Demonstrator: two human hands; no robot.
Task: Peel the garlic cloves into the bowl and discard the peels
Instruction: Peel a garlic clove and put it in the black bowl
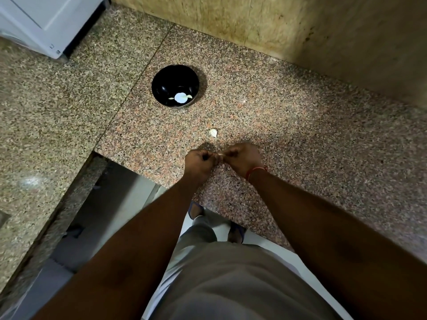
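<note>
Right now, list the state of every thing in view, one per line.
Bowl: upright on the counter, pale garlic pieces inside.
Loose clove: lying on the counter, untouched.
Held clove: pinched between both hands.
Left hand: curled, pinching it.
Right hand: curled, pinching it.

Black bowl [175,85], speckled granite counter [277,116]

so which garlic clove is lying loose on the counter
The clove on the granite just beyond both hands. Another piece is pinched between the fingers; the remaining pale pieces sit inside the black bowl.

One bowl [175,86], two hands [200,160] [242,158], one loose garlic clove [213,132].
</note>
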